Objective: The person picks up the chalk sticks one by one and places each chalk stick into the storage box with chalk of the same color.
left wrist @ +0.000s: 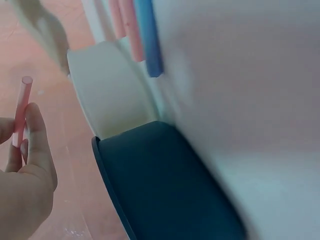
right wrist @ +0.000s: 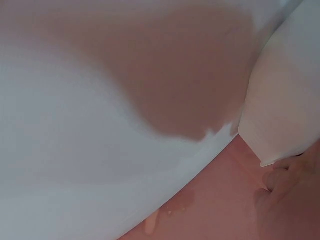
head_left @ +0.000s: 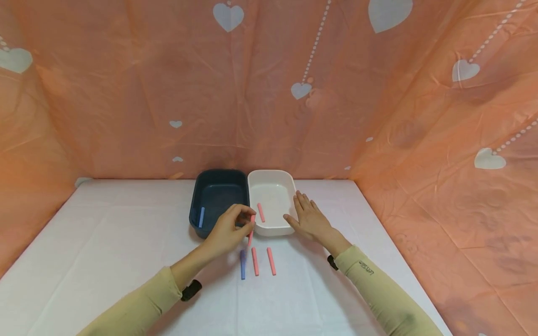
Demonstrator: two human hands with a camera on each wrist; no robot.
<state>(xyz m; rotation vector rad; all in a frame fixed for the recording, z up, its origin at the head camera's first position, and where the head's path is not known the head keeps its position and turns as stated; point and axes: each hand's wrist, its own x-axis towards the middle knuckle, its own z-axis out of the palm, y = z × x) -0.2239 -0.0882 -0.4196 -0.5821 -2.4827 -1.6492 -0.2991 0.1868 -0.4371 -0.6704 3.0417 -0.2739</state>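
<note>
My left hand (head_left: 227, 232) pinches a stick of pink chalk (left wrist: 21, 107) between thumb and fingers, near the adjoining edges of two dishes. The dark blue dish (head_left: 192, 205) is on the left, with one blue chalk stick (head_left: 201, 217) inside. Beside it on the right is the white dish (head_left: 273, 230), holding one pink chalk stick (head_left: 261, 212). My right hand (head_left: 313, 220) lies along the white dish's right rim, fingers straight and thumb over the edge. In the right wrist view its fingers (right wrist: 280, 187) appear beside the dish's wall.
In front of the dishes, a blue chalk stick (head_left: 243, 264) and two pink ones, the nearer-left (head_left: 255, 261) and the right (head_left: 271, 261), lie on the white tablecloth (head_left: 105, 261). An orange curtain (head_left: 269, 116) with hearts hangs behind and at both sides.
</note>
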